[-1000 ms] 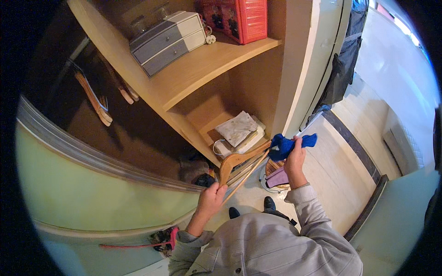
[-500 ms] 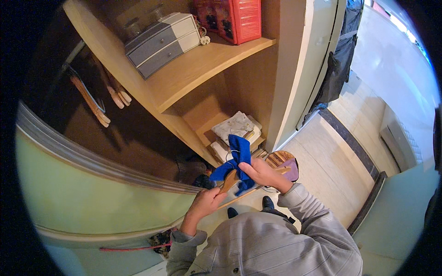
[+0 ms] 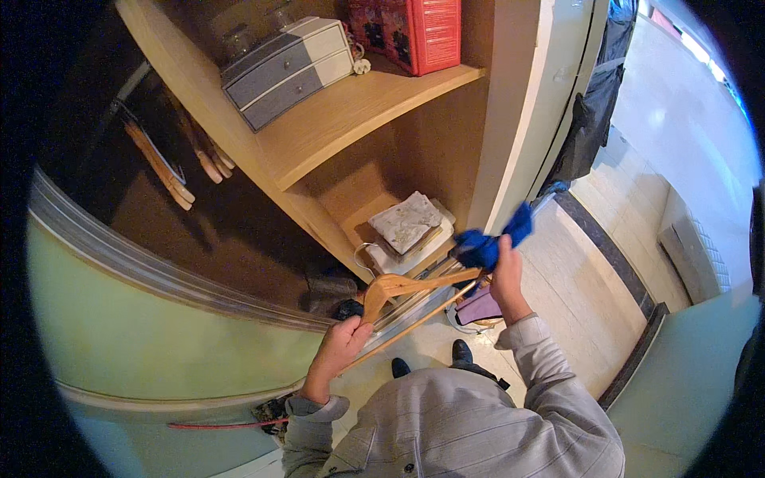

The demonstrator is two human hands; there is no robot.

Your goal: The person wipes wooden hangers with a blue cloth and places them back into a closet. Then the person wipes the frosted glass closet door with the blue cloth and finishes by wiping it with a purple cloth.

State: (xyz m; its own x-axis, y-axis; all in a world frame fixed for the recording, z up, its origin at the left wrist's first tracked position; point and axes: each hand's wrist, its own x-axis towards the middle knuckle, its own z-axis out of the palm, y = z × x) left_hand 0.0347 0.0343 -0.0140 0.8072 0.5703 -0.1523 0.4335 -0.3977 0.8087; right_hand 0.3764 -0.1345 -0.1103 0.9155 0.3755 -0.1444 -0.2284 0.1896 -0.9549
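A wooden clothes hanger [image 3: 430,281] with a round crossbar stretches between my hands, in front of the open wardrobe. My left hand [image 3: 341,344] is closed around the hanger's left arm. At its other end, my right hand [image 3: 508,279] grips a bunched blue cloth [image 3: 482,249], which is slightly blurred by motion. The cloth is at the tip of the hanger's right arm; whether it touches the wood there cannot be told.
On the lower shelf lies folded white fabric [image 3: 406,221]. Above it stand a grey drawer box [image 3: 291,72] and a red box [image 3: 430,36]. Wooden hangers [image 3: 155,163] hang at the left. A purple item [image 3: 480,307] sits low beside the cabinet, beneath my right hand.
My right hand and the blue cloth have moved right, from near the hanger's middle to its right end, uncovering the wood. My left hand has shifted slightly left, still holding the hanger.
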